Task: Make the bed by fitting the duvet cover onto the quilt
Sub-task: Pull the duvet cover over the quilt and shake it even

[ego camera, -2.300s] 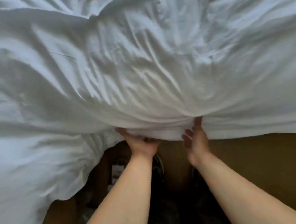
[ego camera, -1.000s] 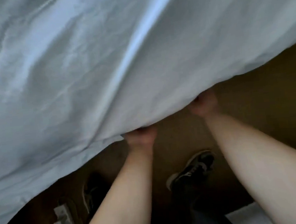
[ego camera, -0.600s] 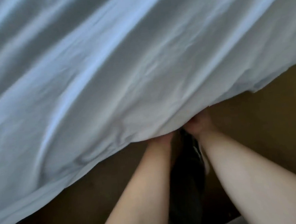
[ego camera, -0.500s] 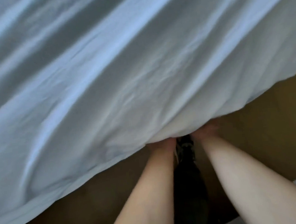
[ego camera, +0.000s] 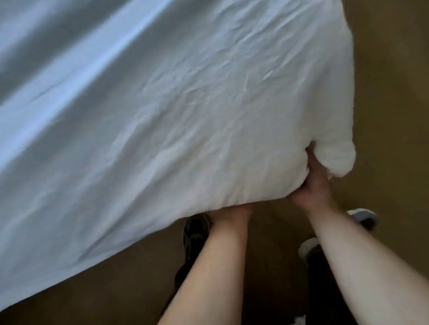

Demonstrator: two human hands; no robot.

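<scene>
1. Head view: the duvet cover (ego camera: 176, 108), white and apparently with the quilt bulking it out, is held up off the floor (ego camera: 398, 92) along its near edge.
2. Right hand (ego camera: 312, 187): grip closed on the cover at its near-right corner; fingers are seen curled up into the fabric, with a rounded lump of corner bulging just right of the grip.
3. Left hand (ego camera: 232, 211): mostly hidden under the hem. Only the wrist and heel of the hand are shown, so whether the fabric is gripped cannot be told.
4. Key relation: nearly all of the cover lies up and left of both grips. Only the corner lump lies right of the right grip.
5. Long axis, as judged from the folds: from the gripped corner diagonally away toward the upper left. The corner is pointed down and right, toward the person.
6. The near hem trails from the left grip down-left and sags toward the floor there; it is unsupported on that side.
7. The right hand is nearer the corner; the left is nearer the free hem.
8. Judged next move: a shake or pull along the axis, back from the corner, to seat the quilt. Risk: the slack left side dragging on the floor.
9. Shoes (ego camera: 196, 229) are seen directly below the grips.
</scene>
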